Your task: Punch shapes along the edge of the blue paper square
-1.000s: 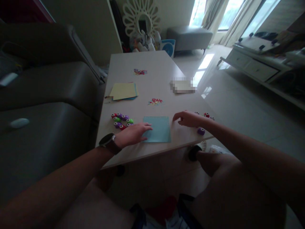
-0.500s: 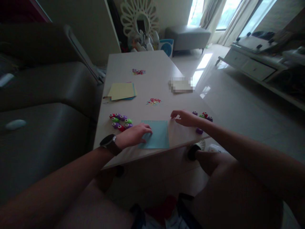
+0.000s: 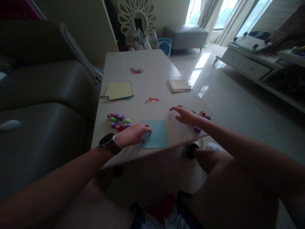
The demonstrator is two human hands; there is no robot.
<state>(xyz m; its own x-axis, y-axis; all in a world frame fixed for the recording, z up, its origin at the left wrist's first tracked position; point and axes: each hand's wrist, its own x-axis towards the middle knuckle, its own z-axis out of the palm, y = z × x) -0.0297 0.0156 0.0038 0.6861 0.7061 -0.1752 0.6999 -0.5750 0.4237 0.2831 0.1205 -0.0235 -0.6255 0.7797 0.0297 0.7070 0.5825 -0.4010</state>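
The left hand (image 3: 133,135) covered the nine-o'clock edge of the light-blue square paper sheet (image 3: 156,135), so that corner could not be seen. The right hand (image 3: 184,114) hid part of the small coloured plastic pieces (image 3: 202,114) at its three o'clock; their shapes were too small to tell. A pixelated white patch (image 3: 179,84) at twelve o'clock on the pale table (image 3: 147,66) was blurred beyond reading. The bottom edge cut off both forearms.

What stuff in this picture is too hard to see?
- Head view: the pixelated patch on the table hides whatever lies there.
- The bits in the far pile are too small to identify.
- The left hand covers the blue paper's near left corner.
- The right hand partly hides the small toys.
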